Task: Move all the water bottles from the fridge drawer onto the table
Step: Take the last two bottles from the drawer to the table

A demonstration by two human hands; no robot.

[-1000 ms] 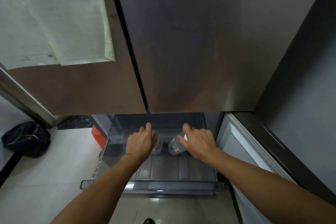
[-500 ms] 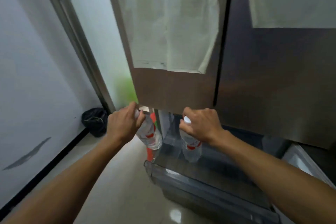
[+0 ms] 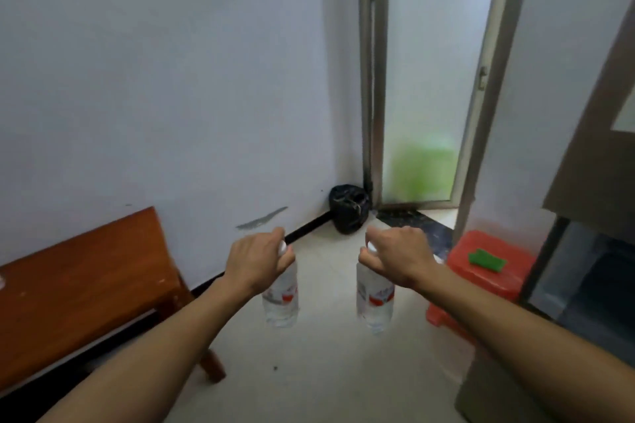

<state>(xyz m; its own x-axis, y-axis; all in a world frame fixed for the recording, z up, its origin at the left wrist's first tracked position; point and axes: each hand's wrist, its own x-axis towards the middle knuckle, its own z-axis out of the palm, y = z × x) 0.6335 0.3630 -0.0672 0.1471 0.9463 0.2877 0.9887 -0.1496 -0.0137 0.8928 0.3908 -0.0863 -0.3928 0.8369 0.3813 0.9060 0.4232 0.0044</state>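
Left hand (image 3: 256, 263): fingers curled round the neck of one water bottle, just under its white cap. Right hand (image 3: 400, 256): same grip, fingers and thumb closed round the neck of a second. Gripped at the top, each bottle hangs upright beneath its fist. This is likely the easiest one-handed carry, and it lets two travel per trip.

Left bottle (image 3: 281, 299) and right bottle (image 3: 374, 299): clear plastic, red-and-white label band at mid-body, water visible inside, both seemingly full. They hang in the air over the pale floor (image 3: 319, 371), apart from each other and touching nothing else.

Wooden table (image 3: 86, 278): low left, against the wall (image 3: 154, 79), nearest the left bottle. Judged step is the carry across, set-down not yet made.

Fridge drawer (image 3: 591, 285): far right edge, contents not readable. Red plastic stool (image 3: 488, 271) beside it carries a small green item (image 3: 487, 259). Black bag (image 3: 348, 208) sits in the corner.
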